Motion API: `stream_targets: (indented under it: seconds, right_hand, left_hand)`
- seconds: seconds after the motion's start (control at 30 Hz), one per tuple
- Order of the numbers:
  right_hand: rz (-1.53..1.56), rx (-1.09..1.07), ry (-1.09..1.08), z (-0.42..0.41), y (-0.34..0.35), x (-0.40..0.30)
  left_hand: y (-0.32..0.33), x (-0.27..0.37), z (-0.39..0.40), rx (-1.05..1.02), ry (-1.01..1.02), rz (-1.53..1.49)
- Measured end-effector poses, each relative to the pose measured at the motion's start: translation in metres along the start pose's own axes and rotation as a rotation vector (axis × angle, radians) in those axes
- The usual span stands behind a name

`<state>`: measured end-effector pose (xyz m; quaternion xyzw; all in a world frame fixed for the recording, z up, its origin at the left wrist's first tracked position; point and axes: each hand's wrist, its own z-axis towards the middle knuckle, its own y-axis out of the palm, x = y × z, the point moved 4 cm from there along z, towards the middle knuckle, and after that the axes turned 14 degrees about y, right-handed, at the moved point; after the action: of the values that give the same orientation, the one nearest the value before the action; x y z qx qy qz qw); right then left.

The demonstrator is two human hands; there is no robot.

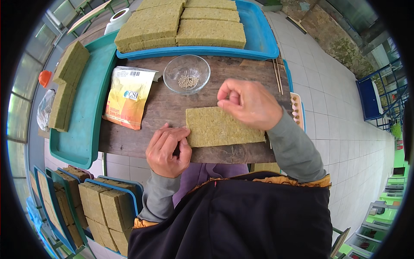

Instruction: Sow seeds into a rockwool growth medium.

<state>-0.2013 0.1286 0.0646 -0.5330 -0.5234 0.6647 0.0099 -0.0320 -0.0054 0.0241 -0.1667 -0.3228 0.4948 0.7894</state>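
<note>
A rectangular rock-wool slab [223, 129] lies flat on the wooden table before me. My left hand [169, 149] rests at its left end, fingers curled, fingertips against its edge. Over the slab's upper right part is my right hand [247, 103], thumb and forefinger curled towards each other; whether a seed is between them cannot be told. Beyond the slab stands a clear glass bowl [187, 74] with a small heap of round pale seeds [188, 82]. To the bowl's left lies a white and yellow-orange seed packet [129, 97], bearing writing.
A blue tray [200, 51] with stacked rock-wool slabs stands at the table's far side. A green tray [77, 113] with more slabs lies to the left. Two thin wooden sticks [277, 76] lie near the right edge. Loaded trays [106, 207] stand lower left.
</note>
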Motion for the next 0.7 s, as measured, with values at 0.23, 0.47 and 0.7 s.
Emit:
stream_targets:
  seconds: [0.23, 0.47, 0.7]
  right_hand:
    - [-0.253, 0.128, -0.212, 0.027, -0.025, -0.052]
    - [-0.705, 0.108, -0.168, 0.082, 0.021, -0.075]
    - [-0.841, 0.013, -0.069, 0.096, 0.04, -0.08]
  left_hand:
    - [0.0, -0.001, 0.0, 0.011, 0.0, -0.013]
    - [-0.001, -0.003, -0.001, 0.007, 0.034, 0.006]
    - [-0.001, -0.002, 0.0, 0.007, 0.043, 0.008]
